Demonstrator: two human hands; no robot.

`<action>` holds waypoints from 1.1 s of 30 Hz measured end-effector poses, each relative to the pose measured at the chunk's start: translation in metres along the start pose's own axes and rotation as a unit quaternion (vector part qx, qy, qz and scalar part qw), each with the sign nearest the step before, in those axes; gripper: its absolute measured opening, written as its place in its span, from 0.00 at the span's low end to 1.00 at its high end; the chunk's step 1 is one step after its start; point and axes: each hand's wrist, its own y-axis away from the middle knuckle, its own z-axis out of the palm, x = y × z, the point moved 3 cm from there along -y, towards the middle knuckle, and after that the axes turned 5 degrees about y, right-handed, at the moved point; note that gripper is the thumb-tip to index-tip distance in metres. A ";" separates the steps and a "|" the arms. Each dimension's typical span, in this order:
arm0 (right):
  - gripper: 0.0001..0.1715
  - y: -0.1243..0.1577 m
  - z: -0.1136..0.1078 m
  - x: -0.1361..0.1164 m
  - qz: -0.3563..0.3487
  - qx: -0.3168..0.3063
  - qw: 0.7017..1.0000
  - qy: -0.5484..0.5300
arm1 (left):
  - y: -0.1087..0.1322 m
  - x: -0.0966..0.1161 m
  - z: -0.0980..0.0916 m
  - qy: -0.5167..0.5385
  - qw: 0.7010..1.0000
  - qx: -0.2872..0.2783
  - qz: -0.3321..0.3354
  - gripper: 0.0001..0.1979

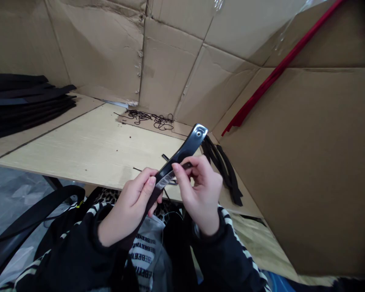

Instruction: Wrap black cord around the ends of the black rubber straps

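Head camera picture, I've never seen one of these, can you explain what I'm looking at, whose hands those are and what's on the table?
There is no machine here. A person wears one camera on the head, and it looks forward and down at their own two hands. The left hand and right hand both pinch a glossy black strap whose rounded far end has a small hole. The hands are over a pale wooden tabletop walled in with cardboard. Around them lie a stack of black strips at far left, a tangle of black thread at the back, and a few loose black strips to the right. A red strip runs along the cardboard at upper right.
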 end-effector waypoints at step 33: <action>0.09 0.012 -0.039 0.061 0.196 0.050 0.931 -0.303 | -0.012 -0.012 0.001 0.129 0.991 -0.015 -0.043 0.15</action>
